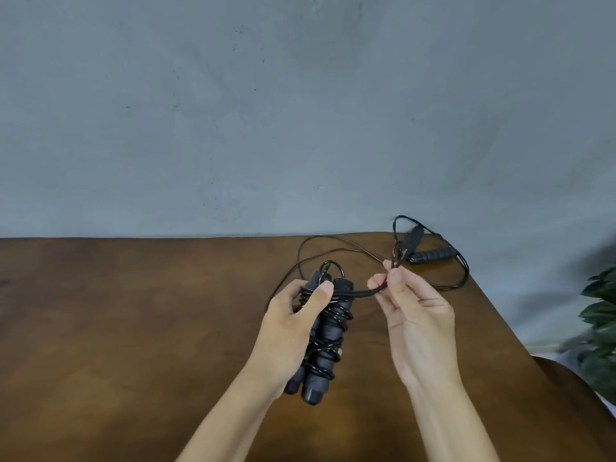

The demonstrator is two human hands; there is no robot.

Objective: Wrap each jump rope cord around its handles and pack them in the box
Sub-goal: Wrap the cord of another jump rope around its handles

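Note:
My left hand grips a pair of dark grey jump rope handles held side by side above the table, with black cord wound around them several times. My right hand pinches a doubled loop of that cord just right of the handle tops. A second jump rope lies unwrapped at the table's far right corner, its two black handles together and its cord looping loosely around them. No box is in view.
The brown wooden table stands against a grey wall. Its right edge runs diagonally toward me. A green leafy plant stands beyond that edge at the far right.

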